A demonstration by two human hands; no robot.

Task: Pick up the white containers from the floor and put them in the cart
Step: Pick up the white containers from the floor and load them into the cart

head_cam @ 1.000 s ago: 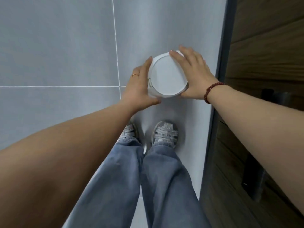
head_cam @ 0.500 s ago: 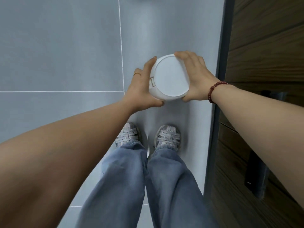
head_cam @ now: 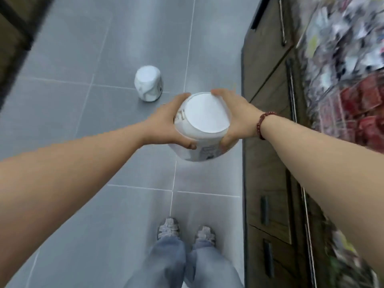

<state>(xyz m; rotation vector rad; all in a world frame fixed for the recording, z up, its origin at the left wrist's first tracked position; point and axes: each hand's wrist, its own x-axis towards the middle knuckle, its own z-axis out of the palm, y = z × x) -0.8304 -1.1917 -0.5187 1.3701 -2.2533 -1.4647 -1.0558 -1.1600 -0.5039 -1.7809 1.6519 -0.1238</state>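
A large white container (head_cam: 204, 121) with a flat round lid is held in the air above the grey tiled floor, well off the ground. My left hand (head_cam: 166, 123) grips its left side with the thumb curled under. My right hand (head_cam: 236, 117), a red bead bracelet at the wrist, grips its right side. A second white container (head_cam: 148, 83) stands on the floor further ahead and to the left, untouched. No cart shows in the head view.
A dark wooden cabinet (head_cam: 268, 142) with black handles runs along the right, with blurred packaged goods (head_cam: 353, 69) above it. Dark furniture (head_cam: 14, 28) fills the top left corner. My feet (head_cam: 185, 231) stand on the tiles below.
The container has been lifted well clear of the floor between both hands. The view has risen and tilted forward, bringing the second container and the shelving into sight.
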